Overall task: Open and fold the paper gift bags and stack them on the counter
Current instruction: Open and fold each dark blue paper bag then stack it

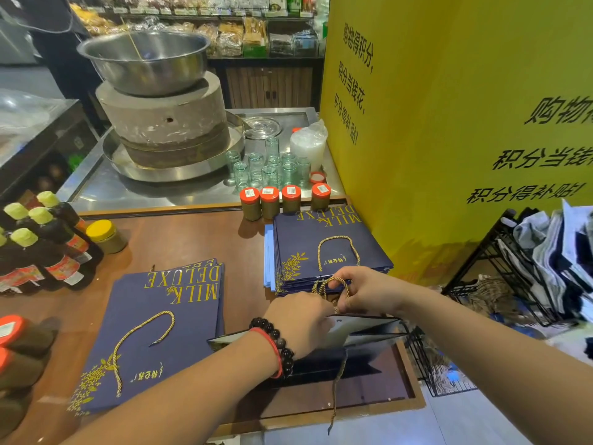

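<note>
Two stacks of flat navy paper gift bags with gold lettering lie on the brown wooden counter (pixel 179 239): one stack (pixel 154 335) at front left, another stack (pixel 324 252) at the back right by the yellow wall. A partly opened navy bag (pixel 362 332) stands at the counter's front right, its pale inside showing. My left hand (pixel 298 319) grips the bag's top edge. My right hand (pixel 365 290) pinches its gold rope handle (pixel 330 284) above the opening. A second rope end hangs down over the counter's front edge.
Dark sauce bottles (pixel 48 245) crowd the left side. Orange-lidded jars (pixel 282 200) line the counter's back edge. Behind them are glass cups (pixel 269 168), a stone mill (pixel 167 120) and a steel bowl (pixel 144 59). A black wire rack (pixel 513 277) with folded bags stands at right.
</note>
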